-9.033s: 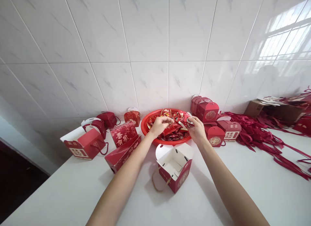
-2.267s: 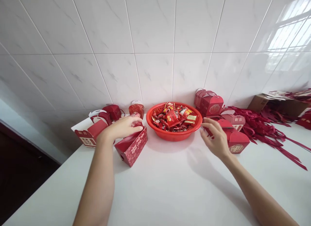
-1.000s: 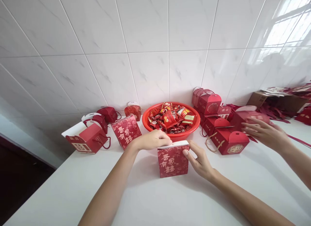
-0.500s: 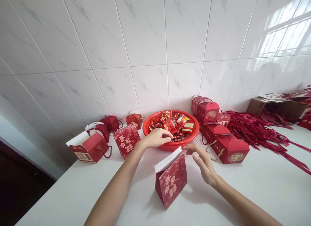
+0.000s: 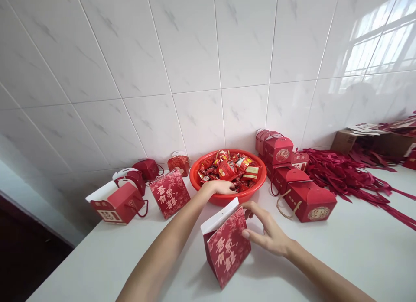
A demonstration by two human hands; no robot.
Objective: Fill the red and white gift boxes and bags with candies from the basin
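Observation:
A dark red candy box [image 5: 229,250] with pale Chinese characters stands upright near the front, its white top flap [image 5: 221,216] raised. My right hand [image 5: 269,230] grips its right edge, thumb on the printed front and fingers around the back. Behind it sits a red plastic basket [image 5: 224,199] of wrapped candies [image 5: 224,170]. My left hand [image 5: 221,187] reaches over the near rim into it, palm down; its fingertips are hidden among the wrappers, so I cannot see whether they hold one. A matching box [image 5: 169,193] leans back to the left of my left forearm.
Red gift boxes [image 5: 117,202] stand on the left, one with its lid up. More boxes [image 5: 312,202] are lined up and stacked on the right. Dark red ribbons [image 5: 341,174] and a cardboard carton [image 5: 344,141] lie farther right. A tiled wall [image 5: 198,115] backs the white table [image 5: 292,276].
My left hand has dipped lower into the candies. My right hand has moved from just beside the front box onto its right edge and taken hold of it.

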